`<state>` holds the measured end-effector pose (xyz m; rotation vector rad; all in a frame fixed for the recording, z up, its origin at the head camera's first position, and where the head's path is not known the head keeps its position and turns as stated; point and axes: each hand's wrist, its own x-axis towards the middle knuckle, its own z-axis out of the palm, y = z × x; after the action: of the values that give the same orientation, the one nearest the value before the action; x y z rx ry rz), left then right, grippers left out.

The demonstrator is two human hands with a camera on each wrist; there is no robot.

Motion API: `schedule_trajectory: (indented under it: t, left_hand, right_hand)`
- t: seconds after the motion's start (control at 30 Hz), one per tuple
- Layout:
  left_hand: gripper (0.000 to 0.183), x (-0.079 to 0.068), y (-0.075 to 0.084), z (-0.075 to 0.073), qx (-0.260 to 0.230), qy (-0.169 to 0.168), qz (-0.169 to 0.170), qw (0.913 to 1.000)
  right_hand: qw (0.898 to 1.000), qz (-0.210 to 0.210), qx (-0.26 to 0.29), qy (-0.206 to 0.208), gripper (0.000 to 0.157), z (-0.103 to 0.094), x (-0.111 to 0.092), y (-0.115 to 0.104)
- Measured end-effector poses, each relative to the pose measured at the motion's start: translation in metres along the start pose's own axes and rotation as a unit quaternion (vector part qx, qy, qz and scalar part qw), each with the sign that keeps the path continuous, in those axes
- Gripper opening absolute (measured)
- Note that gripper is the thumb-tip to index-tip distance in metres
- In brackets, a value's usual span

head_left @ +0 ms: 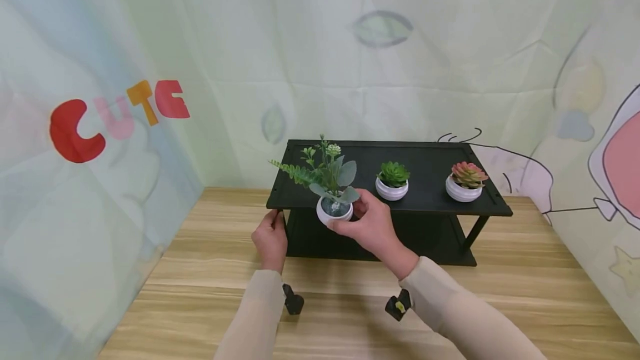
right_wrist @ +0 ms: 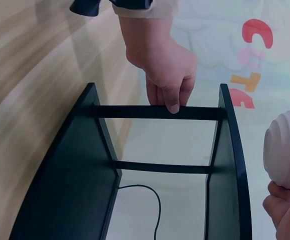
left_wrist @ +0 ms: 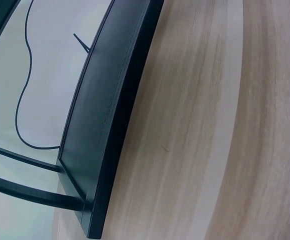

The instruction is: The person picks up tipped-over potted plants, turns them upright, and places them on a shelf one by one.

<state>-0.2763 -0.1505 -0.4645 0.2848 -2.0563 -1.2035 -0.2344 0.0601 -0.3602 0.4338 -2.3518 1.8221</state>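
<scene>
My right hand [head_left: 372,225] pinches the white ribbed pot of a leafy artificial plant [head_left: 334,213] between thumb and fingers. The pot is at the front edge of a black two-tier shelf [head_left: 425,155], towards its left end. In the right wrist view the same white pot [right_wrist: 285,152] shows at the right edge. My left hand [head_left: 271,240] grips the shelf's front left post [right_wrist: 135,112], its thumb and curled fingers around the bar. Only a sliver of that hand enters the left wrist view, beside the post [left_wrist: 32,191].
A green succulent [head_left: 393,181] and a pinkish succulent [head_left: 466,182], both in white pots, stand on the top tier. The shelf stands on a wood-grain table [head_left: 200,276]. A printed curtain [head_left: 240,43] hangs behind and at both sides.
</scene>
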Motion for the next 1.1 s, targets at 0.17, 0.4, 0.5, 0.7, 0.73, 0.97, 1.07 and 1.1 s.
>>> schedule_trajectory:
  t: [0.17,0.4,0.5,0.7,0.73,0.97,1.07,1.1]
  left_hand:
    - [0.015,0.0,0.0,0.0,0.002,-0.001,-0.002,1.0]
    - [0.017,0.0,-0.001,-0.001,-0.003,-0.01,-0.011,0.9999]
    - [0.017,0.001,-0.002,-0.001,-0.002,-0.009,-0.012,0.9999]
    - [0.016,0.001,-0.001,0.0,0.001,-0.003,0.003,1.0]
    - [0.016,0.001,-0.001,-0.001,0.001,-0.003,0.005,1.0]
    - [0.015,0.0,0.0,-0.002,0.004,-0.006,0.001,1.0]
    - [0.015,0.0,0.0,-0.002,0.006,-0.008,-0.001,1.0]
    - [0.015,0.0,0.0,-0.002,0.006,-0.008,-0.002,0.9999]
  right_hand:
    - [1.0,0.0,-0.001,0.004,0.052,0.003,0.01,-0.003]
    - [1.0,-0.007,-0.003,0.009,0.051,0.008,0.025,-0.003]
    - [1.0,-0.001,-0.006,0.01,0.05,0.009,0.03,-0.004]
    - [1.0,0.004,0.0,0.016,0.049,0.011,0.039,-0.005]
    - [1.0,0.006,0.002,0.017,0.049,0.011,0.04,-0.005]
    - [1.0,0.021,-0.005,0.022,0.049,0.014,0.047,-0.005]
    - [0.999,0.023,-0.016,0.031,0.048,0.016,0.051,-0.004]
    - [0.999,0.022,-0.019,0.034,0.048,0.016,0.052,-0.003]
